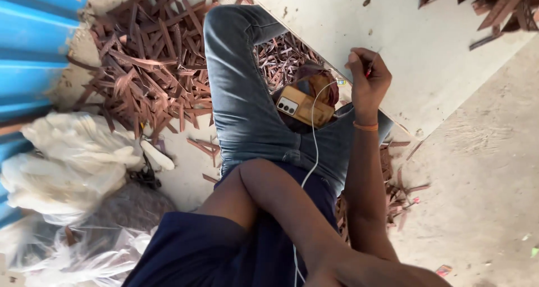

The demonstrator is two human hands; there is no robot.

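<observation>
**Seated person holding a thin red stick at the edge of a pale board**

At the far left stands a blue corrugated metal sheet (33, 45). Below it lie crumpled white and clear plastic bags (73, 169), with a grey mesh sack (126, 205) just beside them. Above the bags, a large heap of reddish-brown wooden strips (151, 57) covers the ground and runs under the bent knee.

In the middle, the person's leg in faded blue jeans (241, 90) bends upward. The left arm crosses the dark blue shirt (224, 247), and the left hand (337, 270) sits at the bottom edge, mostly cut off, so I cannot tell whether it is closed or open. A gold-coloured phone (300, 106) rests in the lap on a brown patterned cloth (320, 82), with a thin white cable (314, 146) running down from it.

To the right, the right hand (368, 79), an orange band at the wrist, is closed with its fingers pinched on a thin red stick-like tool (370, 68), held at the edge of a wide pale flat board (404, 34). More wooden strips (494, 6) lie at the top right corner, and a few scattered ones (401, 200) lie near the right forearm on the dusty concrete floor (483, 186).
</observation>
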